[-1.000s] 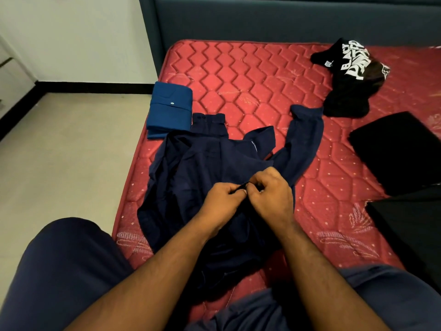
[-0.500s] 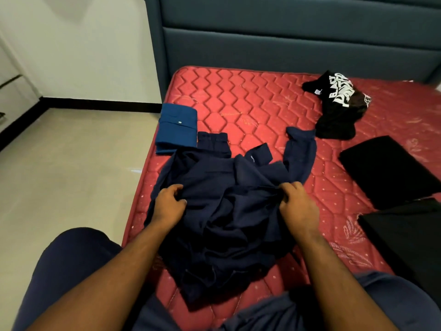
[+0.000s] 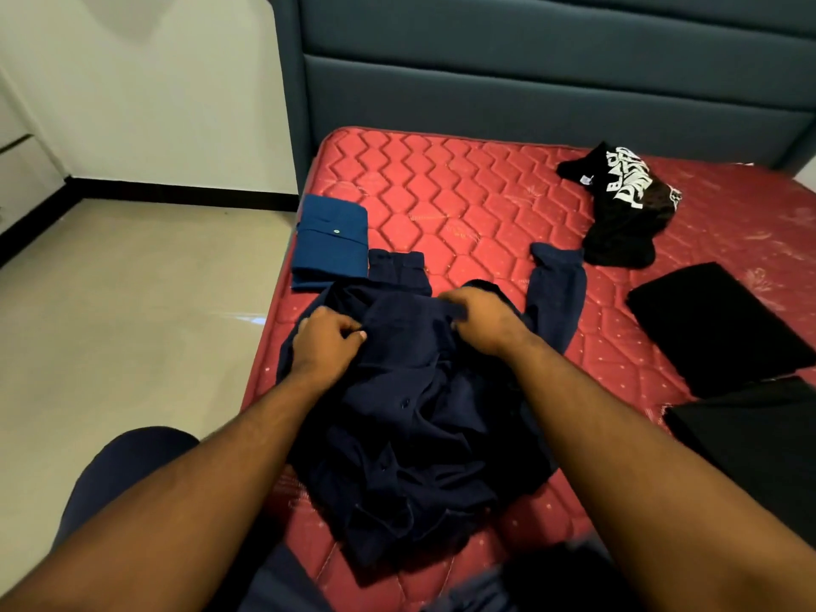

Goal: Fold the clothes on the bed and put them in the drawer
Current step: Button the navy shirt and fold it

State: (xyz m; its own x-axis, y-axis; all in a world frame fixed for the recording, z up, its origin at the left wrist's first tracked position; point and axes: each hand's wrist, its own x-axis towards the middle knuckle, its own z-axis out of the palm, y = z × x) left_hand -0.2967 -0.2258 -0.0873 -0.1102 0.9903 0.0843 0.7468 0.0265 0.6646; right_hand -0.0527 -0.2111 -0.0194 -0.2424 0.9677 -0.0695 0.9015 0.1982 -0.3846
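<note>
A crumpled navy button shirt [image 3: 415, 417] lies on the red mattress [image 3: 463, 205] right before me, one sleeve stretched out to the far right. My left hand [image 3: 324, 342] grips the fabric near the shirt's left shoulder. My right hand [image 3: 481, 318] pinches the cloth by the collar area. A folded blue garment [image 3: 329, 240] rests at the mattress's left edge, just beyond the shirt.
A black printed T-shirt [image 3: 622, 205] lies bunched at the far right. Two folded black garments [image 3: 715, 324] [image 3: 759, 439] sit along the right side. A dark headboard [image 3: 552, 68] stands behind the mattress. Tiled floor [image 3: 123, 311] and a white cabinet [image 3: 22, 170] are to the left.
Both hands left the shirt's middle, spread apart, then moved up toward the shoulders and collar. The shirt's upper part has been pulled flatter.
</note>
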